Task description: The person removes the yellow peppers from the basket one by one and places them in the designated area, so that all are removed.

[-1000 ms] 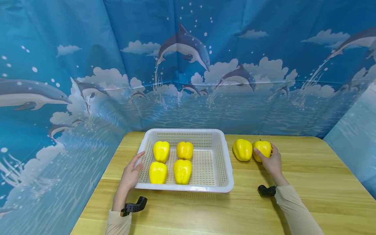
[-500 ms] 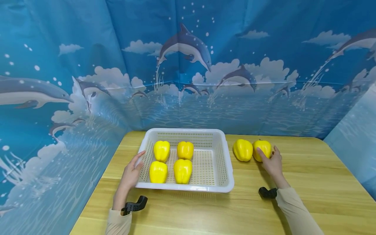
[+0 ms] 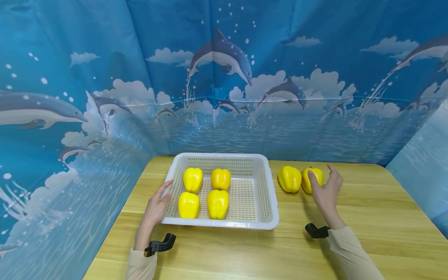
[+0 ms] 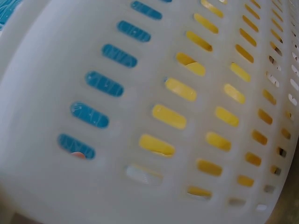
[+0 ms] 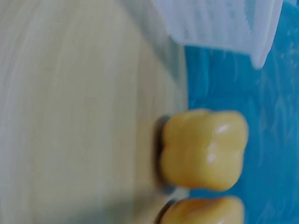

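In the head view, my left hand (image 3: 156, 208) rests at the left rim of a white plastic basket (image 3: 224, 223), its fingers fairly straight. Several yellow bell peppers (image 3: 217, 205) stand inside the basket. To the right of it, two more yellow bell peppers stand side by side on the table: a left one (image 3: 289, 179) and a right one (image 3: 316, 177). My right hand (image 3: 327, 193) is spread beside the right pepper, fingers apart from it, the thumb partly covering it. The left wrist view shows the slotted basket wall (image 4: 42, 93) with yellow peppers behind. Neither hand shows clearly in the wrist views.
The wooden table (image 3: 378, 210) runs out to both sides. A blue dolphin-print curtain (image 3: 224, 128) hangs right behind its back edge. The right wrist view shows a corner of the basket (image 5: 219, 23) and two peppers close to the curtain.
My right hand's fingers have spread and let go of the right pepper, drawing slightly away to the right. The pepper stays put. My left hand and the basket look unmoved.
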`<state>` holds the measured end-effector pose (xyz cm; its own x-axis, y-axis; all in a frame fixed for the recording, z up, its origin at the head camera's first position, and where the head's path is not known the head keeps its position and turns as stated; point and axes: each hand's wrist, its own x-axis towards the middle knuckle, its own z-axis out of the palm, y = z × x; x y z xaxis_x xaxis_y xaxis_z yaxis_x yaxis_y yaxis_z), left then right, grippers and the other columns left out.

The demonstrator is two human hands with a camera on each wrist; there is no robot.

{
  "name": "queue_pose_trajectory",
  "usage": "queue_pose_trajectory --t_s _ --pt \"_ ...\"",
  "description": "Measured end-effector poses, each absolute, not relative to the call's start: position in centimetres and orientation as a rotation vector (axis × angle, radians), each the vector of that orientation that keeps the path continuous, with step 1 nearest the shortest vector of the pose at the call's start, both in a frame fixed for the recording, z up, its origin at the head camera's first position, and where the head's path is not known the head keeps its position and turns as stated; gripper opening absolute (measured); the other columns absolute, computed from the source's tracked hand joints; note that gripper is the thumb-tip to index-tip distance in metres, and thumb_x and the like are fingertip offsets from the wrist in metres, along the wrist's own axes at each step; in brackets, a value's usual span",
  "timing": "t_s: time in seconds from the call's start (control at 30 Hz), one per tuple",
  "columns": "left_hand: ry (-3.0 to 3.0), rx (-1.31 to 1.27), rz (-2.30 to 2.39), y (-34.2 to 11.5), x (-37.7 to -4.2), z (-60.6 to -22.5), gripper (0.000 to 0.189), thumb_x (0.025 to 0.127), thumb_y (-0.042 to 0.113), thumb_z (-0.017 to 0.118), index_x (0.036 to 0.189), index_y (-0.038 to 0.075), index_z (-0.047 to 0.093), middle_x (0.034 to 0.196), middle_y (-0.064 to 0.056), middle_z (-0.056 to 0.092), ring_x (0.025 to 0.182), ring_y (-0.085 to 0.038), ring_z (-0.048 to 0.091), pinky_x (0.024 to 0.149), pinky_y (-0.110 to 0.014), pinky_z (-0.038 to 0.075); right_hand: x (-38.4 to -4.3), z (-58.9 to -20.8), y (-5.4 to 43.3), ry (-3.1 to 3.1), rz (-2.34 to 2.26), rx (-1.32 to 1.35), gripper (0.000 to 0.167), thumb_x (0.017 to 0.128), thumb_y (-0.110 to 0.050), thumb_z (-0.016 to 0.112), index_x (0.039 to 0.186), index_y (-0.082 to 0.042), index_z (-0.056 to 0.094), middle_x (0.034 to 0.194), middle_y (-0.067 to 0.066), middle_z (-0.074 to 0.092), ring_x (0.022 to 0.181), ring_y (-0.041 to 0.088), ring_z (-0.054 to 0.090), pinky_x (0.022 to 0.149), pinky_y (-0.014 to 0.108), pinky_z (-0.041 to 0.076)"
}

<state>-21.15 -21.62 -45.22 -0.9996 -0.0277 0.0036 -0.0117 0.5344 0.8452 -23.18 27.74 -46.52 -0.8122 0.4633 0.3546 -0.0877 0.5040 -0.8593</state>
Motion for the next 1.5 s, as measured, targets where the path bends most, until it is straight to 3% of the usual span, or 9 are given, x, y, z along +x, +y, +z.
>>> queue_pose_trajectory --t_s 0.33,0.6,0.77,1.07,1.27,1.5 --pt "-2.729 0.019 -1.501 -21.6 -21.2 -45.3 0.044 0.102 0.014 0.039 0.146 0.023 0.037 0.147 -0.019 0.034 0.121 -0.039 0.045 0.092 -0.057 0.041 -21.8 -43.7 24.3 -2.127 1.298 -0.062 0.039 0.095 -0.019 0.059 0.128 0.0 0.052 0.136 0.015 0.04 0.119 0.032 0.04 0.085 0.042 0.034" --pt "-2.737 0.036 -1.515 -21.6 -21.1 -45.3 0.044 0.103 0.015 0.038 0.146 0.024 0.036 0.148 -0.018 0.033 0.122 -0.038 0.045 0.092 -0.056 0.042 -20.7 -40.3 21.3 -2.242 1.317 0.22 0.029 0.093 -0.014 0.061 0.12 -0.003 0.059 0.12 0.01 0.055 0.105 0.025 0.052 0.08 0.023 0.041" --pt "-2.742 0.029 -1.5 -21.7 -21.2 -45.3 0.045 0.103 0.016 0.038 0.147 0.024 0.035 0.148 -0.019 0.033 0.121 -0.039 0.046 0.091 -0.056 0.043 -20.1 -38.6 19.1 -2.28 1.319 0.407 0.021 0.09 -0.005 0.065 0.11 -0.001 0.064 0.109 0.011 0.062 0.092 0.021 0.057 0.073 0.023 0.045" --pt "-2.734 0.025 -1.509 -21.6 -21.3 -45.4 0.044 0.103 0.015 0.039 0.146 0.024 0.036 0.148 -0.019 0.034 0.12 -0.038 0.047 0.091 -0.055 0.044 -20.9 -37.4 16.4 -2.45 1.278 0.683 0.012 0.09 -0.02 0.067 0.1 -0.014 0.067 0.092 -0.008 0.064 0.08 0.011 0.058 0.069 0.034 0.049" --pt "-2.737 0.025 -1.499 -21.7 -21.2 -45.4 0.044 0.103 0.016 0.038 0.146 0.024 0.036 0.148 -0.018 0.033 0.121 -0.038 0.046 0.091 -0.055 0.043 -21.3 -35.9 14.5 -2.641 1.206 0.903 0.015 0.09 -0.031 0.067 0.099 -0.019 0.068 0.094 -0.011 0.063 0.08 0.009 0.058 0.068 0.033 0.049" --pt "-2.743 0.031 -1.491 -21.7 -21.2 -45.3 0.044 0.103 0.016 0.039 0.146 0.025 0.036 0.149 -0.018 0.032 0.123 -0.039 0.044 0.092 -0.056 0.042 -22.3 -35.9 12.8 -2.841 1.096 1.142 0.032 0.091 -0.037 0.063 0.113 -0.015 0.067 0.105 -0.006 0.066 0.086 0.011 0.06 0.071 0.028 0.05"
